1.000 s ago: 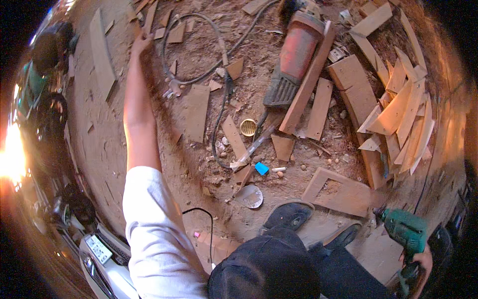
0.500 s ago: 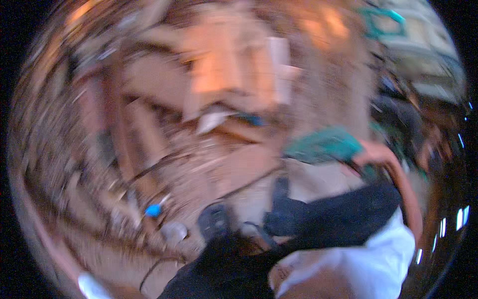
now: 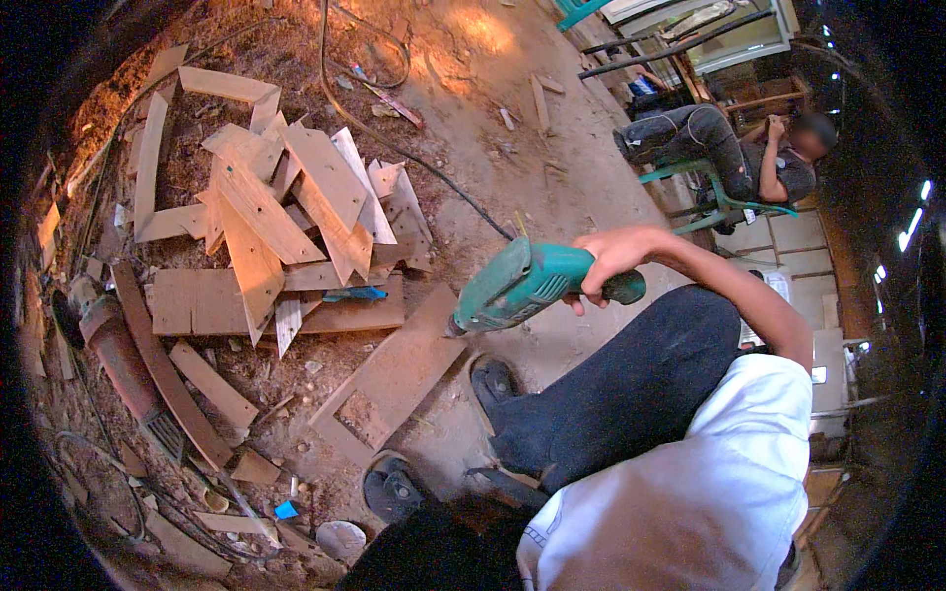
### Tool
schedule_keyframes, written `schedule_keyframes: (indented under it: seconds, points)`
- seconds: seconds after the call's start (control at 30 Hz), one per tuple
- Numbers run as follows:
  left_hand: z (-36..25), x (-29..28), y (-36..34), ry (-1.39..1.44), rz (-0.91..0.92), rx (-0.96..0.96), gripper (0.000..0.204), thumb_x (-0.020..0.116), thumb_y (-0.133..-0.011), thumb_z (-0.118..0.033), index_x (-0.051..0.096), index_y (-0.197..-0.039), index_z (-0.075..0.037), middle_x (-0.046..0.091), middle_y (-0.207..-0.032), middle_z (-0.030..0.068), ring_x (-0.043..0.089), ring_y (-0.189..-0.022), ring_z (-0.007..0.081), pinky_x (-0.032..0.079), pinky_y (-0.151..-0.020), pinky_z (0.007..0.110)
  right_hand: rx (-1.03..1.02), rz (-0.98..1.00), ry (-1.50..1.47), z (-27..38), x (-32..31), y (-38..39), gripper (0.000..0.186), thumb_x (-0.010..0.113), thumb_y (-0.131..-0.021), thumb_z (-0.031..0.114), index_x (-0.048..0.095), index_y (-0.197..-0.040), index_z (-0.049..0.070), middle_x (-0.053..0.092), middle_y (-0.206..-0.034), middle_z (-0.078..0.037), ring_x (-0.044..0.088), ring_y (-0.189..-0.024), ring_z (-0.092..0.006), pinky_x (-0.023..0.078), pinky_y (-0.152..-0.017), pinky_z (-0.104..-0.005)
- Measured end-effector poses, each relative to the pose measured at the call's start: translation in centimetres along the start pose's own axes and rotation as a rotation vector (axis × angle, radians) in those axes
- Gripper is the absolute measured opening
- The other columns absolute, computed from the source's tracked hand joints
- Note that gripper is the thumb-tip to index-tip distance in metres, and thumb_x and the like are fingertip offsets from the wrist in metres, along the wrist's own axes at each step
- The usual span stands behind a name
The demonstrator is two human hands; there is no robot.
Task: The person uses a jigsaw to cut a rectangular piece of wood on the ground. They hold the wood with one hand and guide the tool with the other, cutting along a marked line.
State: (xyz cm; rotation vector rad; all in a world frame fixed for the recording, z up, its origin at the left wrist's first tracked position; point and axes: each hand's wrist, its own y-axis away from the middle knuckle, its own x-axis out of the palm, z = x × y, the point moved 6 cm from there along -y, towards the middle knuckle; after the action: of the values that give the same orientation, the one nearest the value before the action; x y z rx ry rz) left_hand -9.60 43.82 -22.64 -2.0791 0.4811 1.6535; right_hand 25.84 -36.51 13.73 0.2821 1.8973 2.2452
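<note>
right grip [image 3: 615,259] around green drill [image 3: 517,286]; tip [image 3: 453,328] indistinct

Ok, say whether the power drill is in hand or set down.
In hand: the right hand grips the green power drill by its handle.

Green drill [image 3: 520,284] in the right hand [image 3: 613,261], nose over a flat brown board [image 3: 414,355].

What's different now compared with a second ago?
The view has swung right, bringing a seated person into sight. The left hand, earlier stretched out over the ground, is out of view. The right hand still grips the green drill; the wood pile and red power tool look unmoved.
</note>
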Motion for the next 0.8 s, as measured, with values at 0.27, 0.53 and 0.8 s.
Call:
schedule_keyframes:
  seconds: [0.27,0.53,0.8]
  points:
    - [1.5,-3.4,-0.2,0.023,-0.041,0.016,0.034,0.055,-0.09,-0.035,0.063,-0.107,-0.006,0.062,-0.093,0.0072,0.056,-0.085,0.0163,0.044,-0.076,0.028,0.002,-0.01,-0.023,0.1,0.0,-0.1,0.021,0.061,-0.067,0.004,0.062,-0.087,-0.003,0.066,-0.084,-0.007,0.06,-0.064,-0.0148,0.05,-0.059,-0.0293]
    - [-0.3,-15.4,2.2,0.198,-0.197,0.058,0.031,0.053,-0.093,-0.031,0.063,-0.103,-0.004,0.061,-0.089,0.0043,0.054,-0.081,0.0127,0.043,-0.072,0.026,-0.073,-0.054,0.175,-1.3,-1.2,-0.5,0.02,0.064,-0.074,0.016,0.065,-0.088,0.003,0.067,-0.076,-0.006,0.06,-0.058,-0.0156,0.049,-0.051,-0.031]
    - [-20.9,-31.5,18.0,0.696,0.025,0.104,0.028,0.052,-0.096,-0.027,0.064,-0.099,-0.002,0.059,-0.085,0.0013,0.052,-0.078,0.0091,0.042,-0.068,0.024,-0.049,-0.192,-0.039,1.2,1.4,0.3,0.025,0.057,-0.062,0.005,0.06,-0.084,-0.008,0.065,-0.074,-0.017,0.059,-0.05,-0.02,0.05,-0.046,-0.0317]
